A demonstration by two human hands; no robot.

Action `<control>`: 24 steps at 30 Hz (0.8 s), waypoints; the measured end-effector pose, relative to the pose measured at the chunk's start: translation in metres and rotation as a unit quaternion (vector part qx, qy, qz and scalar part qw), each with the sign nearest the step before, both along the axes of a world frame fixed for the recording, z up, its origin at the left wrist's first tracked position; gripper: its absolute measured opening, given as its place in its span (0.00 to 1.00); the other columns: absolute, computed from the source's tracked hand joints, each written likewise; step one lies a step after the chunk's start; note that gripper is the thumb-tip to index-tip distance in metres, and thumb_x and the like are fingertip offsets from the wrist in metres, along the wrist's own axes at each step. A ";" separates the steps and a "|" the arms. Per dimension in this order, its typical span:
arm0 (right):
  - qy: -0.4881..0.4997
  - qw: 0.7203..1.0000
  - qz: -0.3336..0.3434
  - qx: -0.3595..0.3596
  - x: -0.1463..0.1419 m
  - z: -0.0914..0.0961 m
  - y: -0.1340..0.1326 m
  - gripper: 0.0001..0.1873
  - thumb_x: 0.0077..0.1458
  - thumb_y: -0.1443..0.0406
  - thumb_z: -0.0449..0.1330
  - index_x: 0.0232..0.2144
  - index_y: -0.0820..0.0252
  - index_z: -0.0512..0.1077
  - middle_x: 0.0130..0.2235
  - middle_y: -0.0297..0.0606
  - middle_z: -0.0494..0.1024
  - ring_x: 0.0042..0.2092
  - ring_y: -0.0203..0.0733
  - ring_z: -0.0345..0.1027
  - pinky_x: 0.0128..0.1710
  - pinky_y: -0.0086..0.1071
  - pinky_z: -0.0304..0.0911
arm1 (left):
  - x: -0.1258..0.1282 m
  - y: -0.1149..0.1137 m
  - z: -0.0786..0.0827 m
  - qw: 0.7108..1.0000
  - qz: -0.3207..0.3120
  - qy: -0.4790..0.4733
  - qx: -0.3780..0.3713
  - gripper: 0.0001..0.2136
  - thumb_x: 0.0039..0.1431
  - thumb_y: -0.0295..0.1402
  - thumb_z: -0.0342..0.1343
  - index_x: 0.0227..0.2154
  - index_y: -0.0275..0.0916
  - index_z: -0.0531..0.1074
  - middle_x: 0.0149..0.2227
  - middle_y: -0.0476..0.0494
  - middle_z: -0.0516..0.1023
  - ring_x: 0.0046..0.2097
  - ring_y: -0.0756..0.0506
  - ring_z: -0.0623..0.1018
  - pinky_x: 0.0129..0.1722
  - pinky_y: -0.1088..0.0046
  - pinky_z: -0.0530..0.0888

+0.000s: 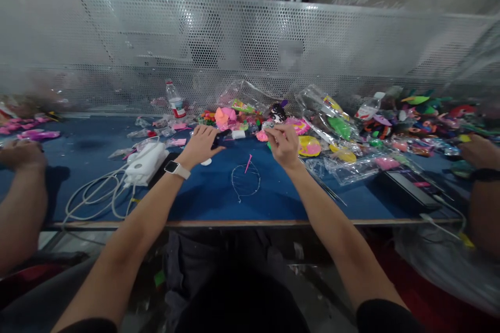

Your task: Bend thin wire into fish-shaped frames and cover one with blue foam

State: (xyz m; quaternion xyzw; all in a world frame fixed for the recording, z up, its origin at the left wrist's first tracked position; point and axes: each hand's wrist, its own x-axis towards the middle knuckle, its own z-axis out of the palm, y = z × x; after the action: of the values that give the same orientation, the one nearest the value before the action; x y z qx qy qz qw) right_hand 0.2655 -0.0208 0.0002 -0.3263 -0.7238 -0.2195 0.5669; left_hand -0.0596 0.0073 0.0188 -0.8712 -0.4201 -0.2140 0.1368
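The left hand (201,144) lies spread, fingertips on a dark flat object (219,138). The right hand (284,144) pinches a small pale piece (269,126). Between the wrists, a wire loop (245,183) and a pink stick (248,163) lie on the blue bench (203,200). Farther back, the red label on the bottle (175,100) is unreadable.

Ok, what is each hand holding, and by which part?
The left hand grips a dark flat object by one end; the right hand pinches something too small to identify.

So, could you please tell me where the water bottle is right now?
In the head view, the bottle stands left of centre against the perforated screen, beyond the left hand.
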 end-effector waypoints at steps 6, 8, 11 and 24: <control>-0.009 0.999 0.026 -0.047 -0.017 0.000 -0.004 0.11 0.75 0.60 0.59 0.48 0.49 0.82 0.41 0.42 0.79 0.44 0.51 0.75 0.47 0.49 0.73 | -0.041 0.021 -0.006 0.990 0.129 0.060 -0.001 0.22 0.67 0.26 0.55 0.63 0.34 0.70 0.68 0.25 0.68 0.73 0.25 0.61 0.73 0.43 0.53; -0.022 0.998 0.033 -0.054 -0.021 0.001 -0.007 0.11 0.75 0.60 0.59 0.47 0.49 0.82 0.41 0.42 0.79 0.44 0.51 0.74 0.45 0.48 0.73 | -0.046 0.024 -0.009 0.985 0.161 0.061 -0.013 0.20 0.68 0.26 0.53 0.62 0.34 0.71 0.69 0.25 0.67 0.73 0.24 0.60 0.71 0.42 0.55; -0.033 0.997 0.043 -0.049 -0.027 0.002 -0.009 0.10 0.75 0.62 0.59 0.47 0.50 0.82 0.43 0.43 0.79 0.44 0.50 0.75 0.44 0.46 0.73 | -0.044 0.026 -0.012 0.978 0.199 0.036 -0.043 0.20 0.70 0.28 0.53 0.62 0.34 0.70 0.68 0.23 0.67 0.71 0.24 0.63 0.68 0.43 0.61; -0.030 0.995 0.053 -0.079 -0.035 0.002 -0.012 0.09 0.74 0.62 0.59 0.46 0.50 0.81 0.43 0.43 0.79 0.44 0.51 0.75 0.45 0.48 0.75 | -0.036 0.025 -0.001 0.955 0.285 0.025 -0.077 0.15 0.74 0.38 0.53 0.54 0.38 0.79 0.58 0.25 0.75 0.51 0.29 0.81 0.48 0.56 0.74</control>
State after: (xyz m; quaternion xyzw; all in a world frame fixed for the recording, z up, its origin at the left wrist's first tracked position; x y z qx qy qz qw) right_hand 0.2306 -0.0324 0.0024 -0.3246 -0.7717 -0.1409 0.5285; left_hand -0.0957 0.0322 0.0180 -0.7281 -0.6627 -0.1114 0.1349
